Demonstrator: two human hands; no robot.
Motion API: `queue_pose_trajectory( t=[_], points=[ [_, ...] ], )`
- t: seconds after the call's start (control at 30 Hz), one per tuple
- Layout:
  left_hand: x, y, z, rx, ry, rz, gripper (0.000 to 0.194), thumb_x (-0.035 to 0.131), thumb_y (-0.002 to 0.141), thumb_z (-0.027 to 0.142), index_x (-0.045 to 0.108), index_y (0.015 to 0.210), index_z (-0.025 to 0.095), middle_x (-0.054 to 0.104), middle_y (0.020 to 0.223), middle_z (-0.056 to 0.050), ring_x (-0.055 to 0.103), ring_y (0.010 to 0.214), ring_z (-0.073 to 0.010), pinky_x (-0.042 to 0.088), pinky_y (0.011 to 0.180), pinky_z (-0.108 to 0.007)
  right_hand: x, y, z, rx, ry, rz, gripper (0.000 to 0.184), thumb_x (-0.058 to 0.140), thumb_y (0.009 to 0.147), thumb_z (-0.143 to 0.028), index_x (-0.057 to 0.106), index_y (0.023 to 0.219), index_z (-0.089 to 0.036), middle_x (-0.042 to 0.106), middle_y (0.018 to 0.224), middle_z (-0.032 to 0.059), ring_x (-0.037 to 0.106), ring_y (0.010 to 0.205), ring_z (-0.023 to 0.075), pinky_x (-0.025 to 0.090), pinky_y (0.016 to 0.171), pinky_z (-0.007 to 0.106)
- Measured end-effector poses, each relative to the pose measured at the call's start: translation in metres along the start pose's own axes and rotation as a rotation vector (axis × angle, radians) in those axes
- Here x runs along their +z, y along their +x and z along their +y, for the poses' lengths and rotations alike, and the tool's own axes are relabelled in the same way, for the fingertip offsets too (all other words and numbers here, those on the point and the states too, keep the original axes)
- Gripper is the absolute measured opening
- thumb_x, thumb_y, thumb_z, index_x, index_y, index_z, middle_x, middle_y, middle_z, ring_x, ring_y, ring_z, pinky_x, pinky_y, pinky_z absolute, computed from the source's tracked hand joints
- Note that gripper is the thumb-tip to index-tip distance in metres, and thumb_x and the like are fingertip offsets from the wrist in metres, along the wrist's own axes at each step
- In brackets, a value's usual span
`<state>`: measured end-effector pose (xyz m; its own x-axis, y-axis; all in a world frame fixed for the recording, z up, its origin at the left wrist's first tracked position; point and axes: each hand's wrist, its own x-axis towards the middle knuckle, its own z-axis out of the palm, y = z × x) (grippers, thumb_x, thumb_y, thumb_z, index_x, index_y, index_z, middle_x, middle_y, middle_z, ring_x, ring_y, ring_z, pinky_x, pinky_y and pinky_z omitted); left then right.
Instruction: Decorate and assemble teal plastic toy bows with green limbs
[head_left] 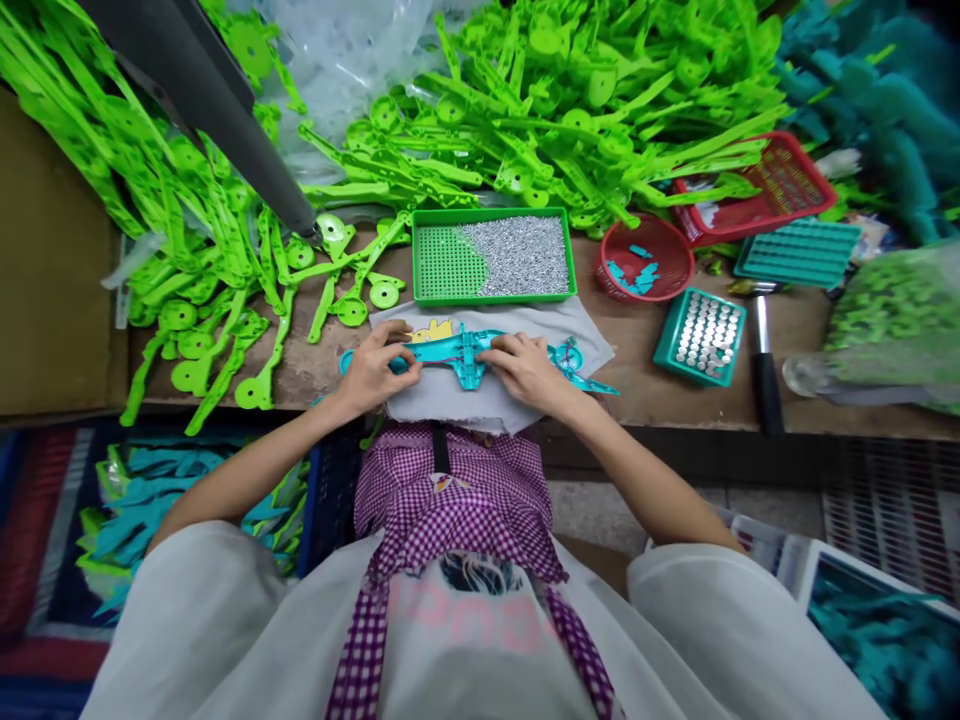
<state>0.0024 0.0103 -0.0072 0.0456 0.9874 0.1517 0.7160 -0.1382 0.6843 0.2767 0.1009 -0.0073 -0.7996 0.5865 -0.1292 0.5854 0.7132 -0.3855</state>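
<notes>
A long teal plastic shell part (469, 360) lies open side up on a grey cloth (442, 400) in front of me, with thin reddish wires along it. My left hand (379, 365) grips its left stretch, thumb and forefinger brought together at its lower edge. Bent fingers of my right hand (521, 365) press on it just right of its middle block. What lies under the fingertips is too small to make out. Just beyond the cloth stands a green tray (450, 265) with small silvery screws or pins (525, 255) heaped in its right part.
Bright green plastic parts (570, 90) pile along the back and left. At right are a red round basket (645, 260) with small blue pieces, a teal box (701, 335) of round metal pieces and a hammer (765, 370). A dark metal arm (225, 110) slants in from upper left.
</notes>
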Motion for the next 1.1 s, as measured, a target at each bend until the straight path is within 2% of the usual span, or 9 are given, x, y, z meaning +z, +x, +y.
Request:
queue_pose_trajectory(
  t=[0.17, 0.3, 0.43, 0.63, 0.8, 0.93, 1.0, 1.1],
  points=[
    [0.001, 0.000, -0.005, 0.051, -0.018, -0.029, 0.009, 0.069, 0.083, 0.023, 0.069, 0.075, 0.018, 0.063, 0.128, -0.012, 0.066, 0.110, -0.0229, 0.053, 0.102, -0.043, 0.002, 0.000, 0.004, -0.016, 0.013, 0.013, 0.038, 0.037, 0.104, -0.028, 0.068, 0.126, -0.032, 0.065, 0.124, 0.0097, 0.051, 0.105, 0.0289, 0.032, 0.082, 0.042],
    [0.000, 0.001, -0.008, 0.095, 0.014, -0.020, 0.008, 0.070, 0.084, 0.022, 0.069, 0.077, 0.019, 0.065, 0.125, -0.010, 0.065, 0.115, -0.0229, 0.055, 0.100, -0.041, 0.006, 0.000, 0.005, -0.037, 0.053, 0.073, 0.037, 0.037, 0.105, -0.032, 0.067, 0.127, -0.028, 0.065, 0.119, 0.0110, 0.052, 0.101, 0.0271, 0.033, 0.082, 0.042],
    [0.001, 0.002, -0.007, 0.128, 0.060, -0.020, 0.008, 0.069, 0.085, 0.023, 0.070, 0.079, 0.019, 0.066, 0.122, -0.010, 0.065, 0.115, -0.0233, 0.056, 0.099, -0.042, 0.008, -0.001, 0.005, -0.054, 0.036, 0.102, 0.035, 0.040, 0.104, -0.034, 0.070, 0.120, -0.031, 0.065, 0.114, 0.0101, 0.052, 0.100, 0.0269, 0.031, 0.080, 0.041],
    [0.004, 0.003, -0.008, 0.056, 0.083, 0.010, 0.008, 0.071, 0.079, 0.021, 0.067, 0.071, 0.019, 0.064, 0.129, -0.007, 0.066, 0.106, -0.0207, 0.057, 0.098, -0.041, 0.007, -0.004, 0.007, -0.056, 0.102, 0.120, 0.033, 0.042, 0.104, -0.034, 0.071, 0.119, -0.030, 0.062, 0.119, 0.0104, 0.054, 0.105, 0.0264, 0.033, 0.084, 0.041],
    [0.004, 0.002, -0.008, 0.078, 0.078, 0.034, 0.008, 0.070, 0.078, 0.021, 0.066, 0.070, 0.019, 0.063, 0.131, -0.009, 0.067, 0.103, -0.0204, 0.058, 0.096, -0.041, 0.008, -0.003, 0.007, -0.066, 0.007, 0.085, 0.033, 0.042, 0.104, -0.034, 0.070, 0.123, -0.033, 0.063, 0.122, 0.0106, 0.054, 0.104, 0.0269, 0.033, 0.082, 0.042],
    [0.004, 0.004, -0.002, 0.097, 0.135, 0.010, 0.008, 0.069, 0.079, 0.021, 0.067, 0.072, 0.020, 0.066, 0.129, -0.010, 0.067, 0.109, -0.0233, 0.055, 0.100, -0.045, 0.002, -0.001, 0.003, -0.110, -0.142, 0.031, 0.037, 0.039, 0.103, -0.022, 0.066, 0.127, -0.029, 0.065, 0.123, 0.0118, 0.053, 0.103, 0.0281, 0.035, 0.082, 0.044],
    [0.003, 0.006, 0.002, 0.127, 0.194, 0.048, 0.009, 0.070, 0.079, 0.021, 0.066, 0.071, 0.022, 0.067, 0.129, -0.009, 0.066, 0.113, -0.0255, 0.050, 0.106, -0.051, -0.002, 0.000, 0.004, -0.160, -0.149, -0.005, 0.037, 0.039, 0.103, -0.021, 0.066, 0.127, -0.027, 0.064, 0.124, 0.0126, 0.054, 0.104, 0.0285, 0.037, 0.084, 0.045],
    [-0.004, 0.008, 0.004, 0.170, 0.277, 0.207, 0.011, 0.073, 0.078, 0.024, 0.065, 0.071, 0.022, 0.068, 0.129, -0.008, 0.066, 0.116, -0.0277, 0.038, 0.115, -0.059, -0.008, -0.001, 0.010, -0.197, 0.012, -0.008, 0.037, 0.048, 0.101, -0.039, 0.060, 0.133, -0.025, 0.060, 0.131, 0.0139, 0.056, 0.109, 0.0291, 0.044, 0.087, 0.045]
  ],
)
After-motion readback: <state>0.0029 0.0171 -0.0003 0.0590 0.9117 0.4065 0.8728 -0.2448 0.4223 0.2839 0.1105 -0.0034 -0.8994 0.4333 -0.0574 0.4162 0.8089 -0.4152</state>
